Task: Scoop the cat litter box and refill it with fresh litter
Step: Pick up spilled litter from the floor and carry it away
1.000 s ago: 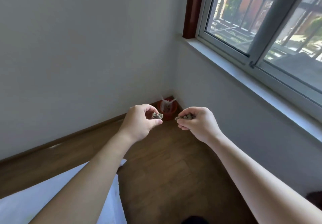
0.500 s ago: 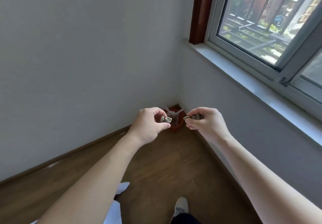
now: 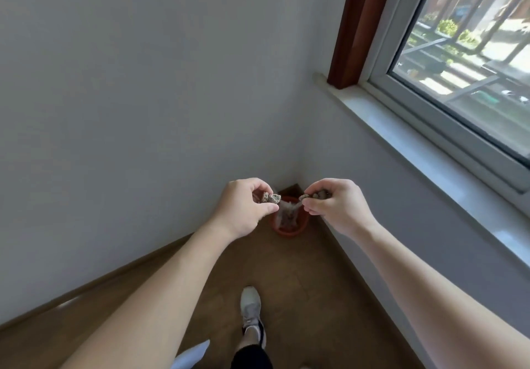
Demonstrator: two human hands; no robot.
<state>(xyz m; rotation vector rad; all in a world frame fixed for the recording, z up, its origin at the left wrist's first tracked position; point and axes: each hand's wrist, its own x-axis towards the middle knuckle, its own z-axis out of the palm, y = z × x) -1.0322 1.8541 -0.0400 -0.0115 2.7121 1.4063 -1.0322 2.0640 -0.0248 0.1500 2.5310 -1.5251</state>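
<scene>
My left hand (image 3: 243, 209) pinches a grey-brown clump of litter (image 3: 271, 197) between thumb and fingers. My right hand (image 3: 335, 206) pinches another litter clump (image 3: 311, 196) the same way. Both hands are held out at chest height, a short gap apart, over a small red bin (image 3: 289, 229) that stands on the floor in the room's corner. The bin is lined with a pale bag and holds greyish clumps. No litter box is in view.
The brown wooden floor (image 3: 301, 297) narrows toward the corner between a white wall on the left and a wall with a windowsill (image 3: 430, 150) on the right. My grey shoe (image 3: 251, 308) is stepping forward. A white edge (image 3: 190, 354) shows at the bottom.
I have walked closer to the corner; the red bin looks nearer and now lies right under my hands. Both hands kept their clumps. A shoe came into view.
</scene>
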